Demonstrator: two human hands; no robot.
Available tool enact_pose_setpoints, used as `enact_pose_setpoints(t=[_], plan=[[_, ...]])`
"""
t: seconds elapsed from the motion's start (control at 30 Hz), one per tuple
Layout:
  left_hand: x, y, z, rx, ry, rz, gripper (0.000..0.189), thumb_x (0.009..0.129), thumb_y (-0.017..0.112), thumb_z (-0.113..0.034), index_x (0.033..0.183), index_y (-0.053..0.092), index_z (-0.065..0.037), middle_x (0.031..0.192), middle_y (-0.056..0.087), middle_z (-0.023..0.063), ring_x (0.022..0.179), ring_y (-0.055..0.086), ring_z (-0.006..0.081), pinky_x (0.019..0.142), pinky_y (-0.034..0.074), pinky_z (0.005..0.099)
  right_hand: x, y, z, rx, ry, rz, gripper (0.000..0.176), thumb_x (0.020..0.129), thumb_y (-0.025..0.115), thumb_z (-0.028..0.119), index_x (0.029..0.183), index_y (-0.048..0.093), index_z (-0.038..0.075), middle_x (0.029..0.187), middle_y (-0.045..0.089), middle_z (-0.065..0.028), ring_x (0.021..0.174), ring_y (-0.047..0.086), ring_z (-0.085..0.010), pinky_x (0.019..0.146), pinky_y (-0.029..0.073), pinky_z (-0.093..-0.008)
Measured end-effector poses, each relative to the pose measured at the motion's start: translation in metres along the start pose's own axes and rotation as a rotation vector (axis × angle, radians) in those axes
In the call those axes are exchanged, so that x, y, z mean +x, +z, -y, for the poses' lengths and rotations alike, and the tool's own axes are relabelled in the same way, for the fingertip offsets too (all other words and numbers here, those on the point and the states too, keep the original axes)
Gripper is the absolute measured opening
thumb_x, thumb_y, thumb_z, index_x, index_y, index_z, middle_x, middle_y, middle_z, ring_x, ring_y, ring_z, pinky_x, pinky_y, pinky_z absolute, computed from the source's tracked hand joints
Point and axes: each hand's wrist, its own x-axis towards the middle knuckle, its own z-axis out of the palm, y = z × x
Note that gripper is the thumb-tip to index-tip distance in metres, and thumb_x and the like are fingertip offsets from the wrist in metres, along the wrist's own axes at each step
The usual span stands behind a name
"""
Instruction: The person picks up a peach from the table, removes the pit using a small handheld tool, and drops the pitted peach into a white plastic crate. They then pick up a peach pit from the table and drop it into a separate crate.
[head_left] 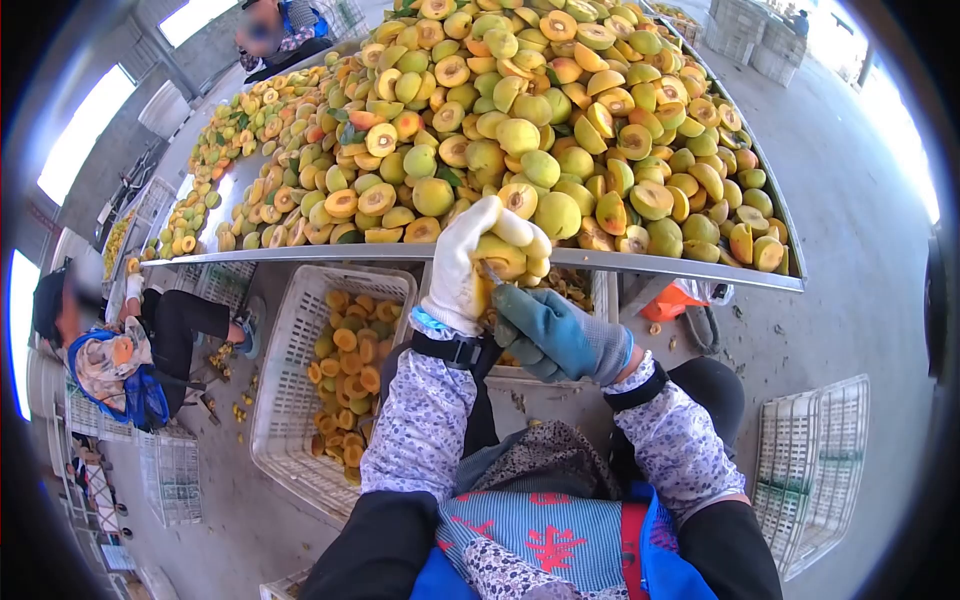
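My left hand (pixel 485 262), in a white glove, is closed around a yellow peach half (pixel 503 257), cut side toward me, just beyond the table's near edge. My right hand (pixel 562 330), in a blue-and-grey glove, grips a small metal tool (pixel 491 271) whose tip meets the peach's flesh. Most of the tool is hidden by the fingers, so its exact kind does not show. Right behind my hands, a large heap of halved yellow-green peaches (pixel 480 155) covers the metal table.
The metal table's raised rim (pixel 700 271) runs across in front of me. Below it, a white plastic crate (pixel 282 400) holds pitted halves, with another crate (pixel 607 296) beneath my hands. Stacked crates (pixel 808 470) stand right. Other people sit at the left (pixel 120 350) and far left (pixel 285 35).
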Motion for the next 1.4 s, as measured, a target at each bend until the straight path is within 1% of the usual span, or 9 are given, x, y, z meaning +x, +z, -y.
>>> enact_pose_setpoints(t=[0.17, 0.2, 0.3, 0.5, 0.77, 0.9, 1.1, 1.23, 1.4], plan=[[0.016, -0.026, 0.001, -0.555, 0.150, -0.200, 0.026, 0.103, 0.054, -0.036, 0.095, 0.067, -0.015, 0.098, 0.073, 0.0017, 0.085, 0.069, 0.0226, 0.069, 0.060, 0.0388, 0.014, -0.001, -0.034, -0.421, -0.289, -0.281, 0.047, 0.106, 0.048, 0.047, 0.088, 0.063, 0.006, 0.062, 0.054, -0.0005, 0.048, 0.051, -0.0117, 0.046, 0.044, -0.0303], [0.014, -0.042, -0.008, -0.506, 0.208, -0.189, 0.026, 0.102, 0.055, -0.037, 0.099, 0.069, -0.015, 0.102, 0.074, 0.0023, 0.087, 0.070, 0.0224, 0.074, 0.060, 0.0389, 0.023, -0.019, -0.058, -0.702, -0.508, -0.432, 0.041, 0.102, 0.057, 0.041, 0.090, 0.065, 0.003, 0.067, 0.065, -0.0119, 0.055, 0.063, -0.0263, 0.055, 0.052, -0.0416], [-0.026, -0.082, -0.052, -0.179, 0.369, -0.524, 0.037, 0.103, 0.052, -0.043, 0.111, 0.069, -0.011, 0.110, 0.074, 0.0079, 0.095, 0.072, 0.0238, 0.078, 0.061, 0.0412, 0.002, -0.028, -0.043, -1.216, -0.102, -0.527, 0.033, 0.098, 0.061, 0.034, 0.099, 0.069, 0.002, 0.086, 0.069, -0.0267, 0.083, 0.068, -0.0427, 0.075, 0.054, -0.0505], [-0.069, -0.156, -0.098, 1.424, 0.414, -1.193, 0.044, 0.095, 0.068, -0.032, 0.121, 0.068, 0.003, 0.115, 0.072, 0.0134, 0.101, 0.069, 0.0226, 0.089, 0.053, 0.0314, 0.008, -0.027, -0.043, -1.168, -0.448, -0.665, 0.029, 0.097, 0.063, 0.031, 0.091, 0.065, 0.003, 0.076, 0.067, -0.0252, 0.074, 0.067, -0.0444, 0.063, 0.053, -0.0525], [0.068, -0.177, -0.050, 1.844, 0.270, -0.744, 0.048, 0.092, 0.057, -0.040, 0.123, 0.062, -0.003, 0.124, 0.063, 0.0234, 0.115, 0.059, 0.0426, 0.098, 0.048, 0.0507, 0.011, -0.017, -0.038, -1.091, -0.179, -0.507, 0.039, 0.095, 0.059, 0.043, 0.101, 0.068, 0.006, 0.096, 0.071, -0.0241, 0.093, 0.068, -0.0431, 0.081, 0.053, -0.0547], [0.076, -0.137, -0.042, 2.047, 0.063, -0.815, 0.031, 0.086, 0.064, -0.024, 0.111, 0.061, -0.007, 0.119, 0.059, 0.0204, 0.108, 0.059, 0.0397, 0.090, 0.050, 0.0510, 0.023, -0.021, -0.052, -1.046, -0.300, -0.445, 0.038, 0.097, 0.060, 0.041, 0.103, 0.062, 0.004, 0.087, 0.068, -0.0255, 0.084, 0.066, -0.0453, 0.072, 0.051, -0.0552], [0.075, -0.177, -0.047, 1.538, 0.517, -0.672, 0.046, 0.082, 0.071, -0.016, 0.125, 0.061, -0.005, 0.119, 0.063, 0.0223, 0.110, 0.061, 0.0383, 0.092, 0.050, 0.0450, 0.014, -0.012, -0.029, -0.967, -0.364, -0.492, 0.038, 0.098, 0.060, 0.041, 0.110, 0.061, 0.004, 0.089, 0.069, -0.0248, 0.085, 0.067, -0.0450, 0.072, 0.051, -0.0547], [0.079, -0.159, -0.043, 1.642, 0.350, -0.582, 0.034, 0.083, 0.070, -0.018, 0.114, 0.068, -0.004, 0.110, 0.070, 0.0243, 0.101, 0.067, 0.0397, 0.091, 0.052, 0.0414, 0.015, -0.006, -0.017, -0.810, -0.440, -0.540, 0.036, 0.097, 0.062, 0.037, 0.108, 0.063, 0.003, 0.092, 0.070, -0.0245, 0.089, 0.067, -0.0448, 0.075, 0.052, -0.0527], [0.047, -0.091, -0.059, 1.142, 0.432, -0.455, 0.035, 0.090, 0.068, -0.020, 0.118, 0.068, 0.002, 0.103, 0.071, 0.0119, 0.092, 0.066, 0.0172, 0.086, 0.052, 0.0304, 0.013, -0.002, -0.001, -0.477, -0.590, -0.560, 0.035, 0.102, 0.059, 0.034, 0.105, 0.062, -0.001, 0.083, 0.071, -0.0178, 0.074, 0.064, -0.0285, 0.072, 0.051, -0.0422]])
